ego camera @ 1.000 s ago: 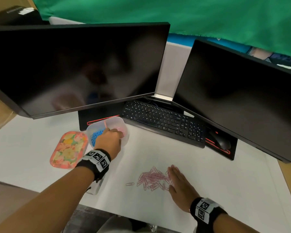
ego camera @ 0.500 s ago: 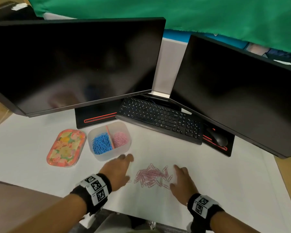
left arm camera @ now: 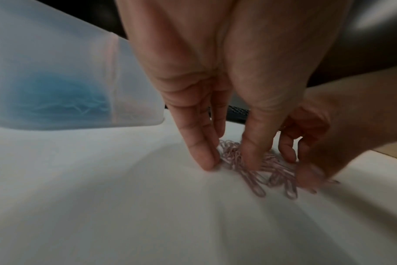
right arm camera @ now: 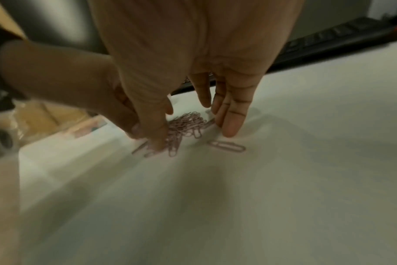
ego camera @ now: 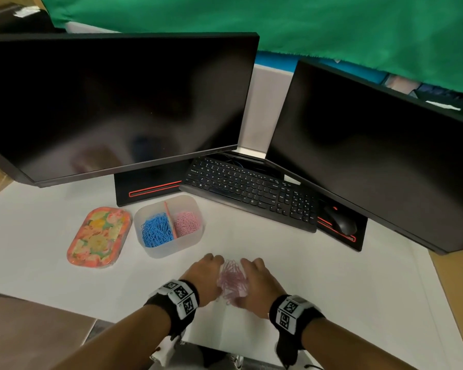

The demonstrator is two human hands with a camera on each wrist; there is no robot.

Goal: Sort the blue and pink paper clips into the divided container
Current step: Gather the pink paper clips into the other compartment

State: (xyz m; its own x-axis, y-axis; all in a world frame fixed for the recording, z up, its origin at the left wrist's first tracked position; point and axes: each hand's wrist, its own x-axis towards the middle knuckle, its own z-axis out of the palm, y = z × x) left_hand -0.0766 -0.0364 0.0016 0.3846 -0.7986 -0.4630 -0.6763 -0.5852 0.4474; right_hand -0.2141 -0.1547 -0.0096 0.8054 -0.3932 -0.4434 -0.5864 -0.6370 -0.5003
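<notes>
1. Both hands have closed in since a second ago: seen from the head, the left hand (ego camera: 207, 276) has left the divided container (ego camera: 155, 251) and now flanks the pile of pink paper clips (ego camera: 231, 280) opposite the right hand (ego camera: 255, 283), on the bench (ego camera: 332, 276) just in front of the container. Blue clips (ego camera: 155, 232) fill its left compartment, pink clips (ego camera: 187, 222) its right.
2. Left wrist: straight fingers (left arm camera: 200, 152) press down beside the pile; nothing is gripped.
3. Right wrist: fingers (right arm camera: 230, 123) likewise extended, corralling; one stray clip (right arm camera: 227, 146) lies just outside. Only pink remains loose, so the sort looks nearly finished.
</notes>
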